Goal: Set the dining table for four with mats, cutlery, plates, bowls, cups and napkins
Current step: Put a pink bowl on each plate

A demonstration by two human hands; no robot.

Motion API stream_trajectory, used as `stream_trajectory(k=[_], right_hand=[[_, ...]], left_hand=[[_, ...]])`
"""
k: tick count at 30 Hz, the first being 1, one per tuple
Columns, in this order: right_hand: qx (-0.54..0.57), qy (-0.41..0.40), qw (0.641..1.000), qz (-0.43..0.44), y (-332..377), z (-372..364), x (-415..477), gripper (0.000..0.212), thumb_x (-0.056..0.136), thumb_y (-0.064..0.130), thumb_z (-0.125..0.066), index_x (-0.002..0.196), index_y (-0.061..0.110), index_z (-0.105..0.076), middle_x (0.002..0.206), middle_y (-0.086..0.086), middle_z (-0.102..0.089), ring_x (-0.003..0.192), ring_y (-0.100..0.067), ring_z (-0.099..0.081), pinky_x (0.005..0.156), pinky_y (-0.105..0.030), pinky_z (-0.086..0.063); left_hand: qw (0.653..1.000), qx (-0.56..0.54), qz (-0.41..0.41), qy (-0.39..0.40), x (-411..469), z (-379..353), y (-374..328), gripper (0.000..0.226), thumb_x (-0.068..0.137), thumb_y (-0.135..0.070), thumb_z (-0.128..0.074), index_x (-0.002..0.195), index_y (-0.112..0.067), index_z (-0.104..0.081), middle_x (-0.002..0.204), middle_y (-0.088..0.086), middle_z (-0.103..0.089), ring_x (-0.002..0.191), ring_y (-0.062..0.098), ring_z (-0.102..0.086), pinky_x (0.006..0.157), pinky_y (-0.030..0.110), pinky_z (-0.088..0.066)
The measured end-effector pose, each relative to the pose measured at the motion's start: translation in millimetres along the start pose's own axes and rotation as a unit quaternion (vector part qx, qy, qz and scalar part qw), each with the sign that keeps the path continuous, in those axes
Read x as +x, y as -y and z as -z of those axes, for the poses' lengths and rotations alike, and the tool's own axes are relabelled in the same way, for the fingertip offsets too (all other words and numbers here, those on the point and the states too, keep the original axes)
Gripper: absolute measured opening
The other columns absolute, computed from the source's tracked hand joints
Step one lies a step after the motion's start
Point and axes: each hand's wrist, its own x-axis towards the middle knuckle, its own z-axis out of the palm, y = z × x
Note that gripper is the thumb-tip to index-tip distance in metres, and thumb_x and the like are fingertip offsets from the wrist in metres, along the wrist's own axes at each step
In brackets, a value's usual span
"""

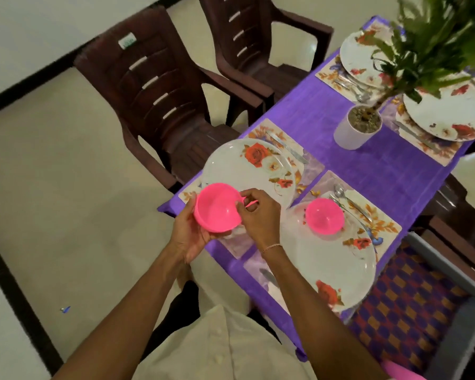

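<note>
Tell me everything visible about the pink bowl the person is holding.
The pink bowl is round, deep, plain and glossy, plastic by its look, and empty. It is tilted, opening toward the camera. The left hand cups its underside; the right hand pinches its rim, where a thin pink strip shows between the fingers, handle or second rim, unclear. It is held over a corner of the table, in front of a flowered plate.
</note>
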Motion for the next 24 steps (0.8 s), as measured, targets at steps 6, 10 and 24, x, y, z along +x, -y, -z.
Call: stream_trajectory(k=[6,10,24], right_hand=[[-0.039,-0.006,0.998,0.058,78,-123,38,0.016,0.087,0.014,-0.073,0.100,0.022,-0.076,0.087,0.004,-0.077,0.079,-0.018,-0.070,0.078,-0.036,-0.056],[-0.038,0.050,0.996,0.068,136,-218,59,0.020,0.089,0.014,-0.070,0.106,0.023,-0.073,0.088,0.007,-0.076,0.081,-0.018,-0.071,0.078,-0.041,-0.059],[-0.009,0.134,0.988,0.071,278,-442,189,0.021,0.089,0.014,-0.074,0.109,0.017,-0.073,0.093,0.002,-0.076,0.082,-0.011,-0.072,0.072,-0.032,-0.064]], left_hand=[[0.998,0.042,-0.039,-0.033,13,75,-119,0.045,0.099,-0.055,-0.043,0.123,-0.024,-0.067,0.114,0.007,-0.074,0.097,0.026,-0.073,0.072,0.052,-0.060],[0.995,0.055,-0.057,-0.068,10,141,-208,0.041,0.099,-0.052,-0.045,0.123,-0.027,-0.068,0.120,0.009,-0.070,0.104,0.031,-0.069,0.072,0.050,-0.059],[0.993,0.001,-0.070,-0.099,87,279,-444,0.046,0.100,-0.047,-0.046,0.136,-0.022,-0.058,0.134,0.019,-0.060,0.115,0.041,-0.064,0.065,0.047,-0.061]])
